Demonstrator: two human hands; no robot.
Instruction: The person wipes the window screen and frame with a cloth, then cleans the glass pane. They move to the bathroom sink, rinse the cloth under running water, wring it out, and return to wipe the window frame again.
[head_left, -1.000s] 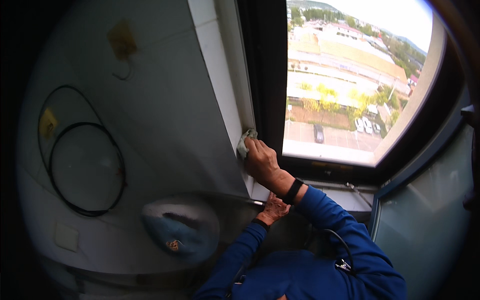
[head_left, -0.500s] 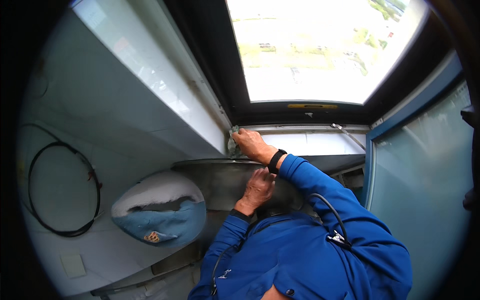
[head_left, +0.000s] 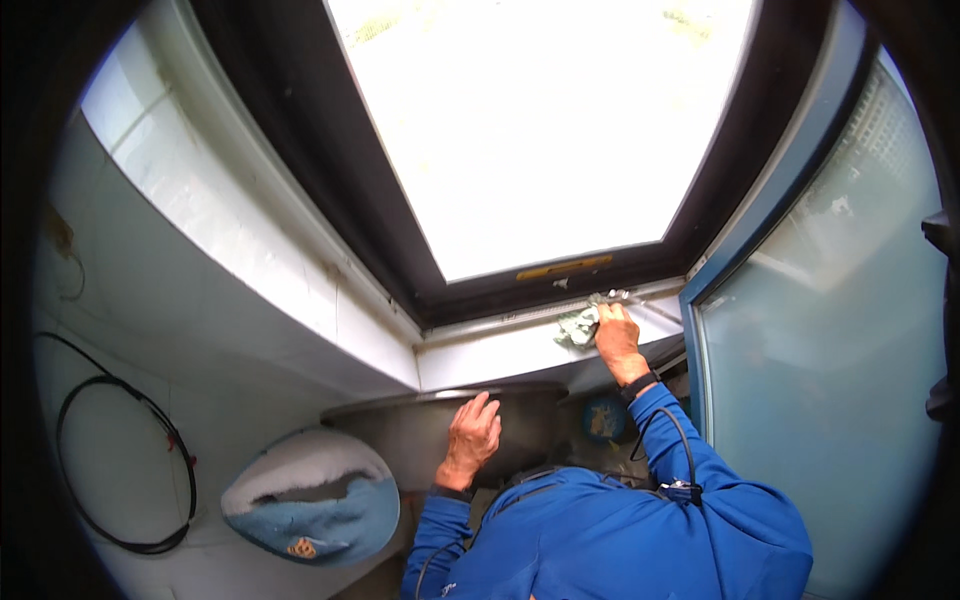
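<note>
My right hand (head_left: 617, 338) is closed on a crumpled pale green-and-white rag (head_left: 577, 328), which lies against the white windowsill (head_left: 480, 357) by the bottom track of the dark window frame. A thin metal window stay (head_left: 655, 308) sits just beyond that hand. My left hand (head_left: 470, 440) holds nothing; its fingers are stretched out over the rim of a large grey metal basin (head_left: 390, 435) below the sill. Whether the fingertips touch the rim I cannot tell.
A blue-framed frosted glass panel (head_left: 820, 390) stands close on my right. To the left are a blue-and-white padded bundle (head_left: 340, 520) and a black cable loop (head_left: 75, 480) by the tiled wall. The tiled ledge corner (head_left: 415, 378) juts out beside the sill.
My right hand has carried the rag from the sill's left corner rightward along the track to near the stay. My left hand has shifted slightly left and down in the picture. The view has moved too.
</note>
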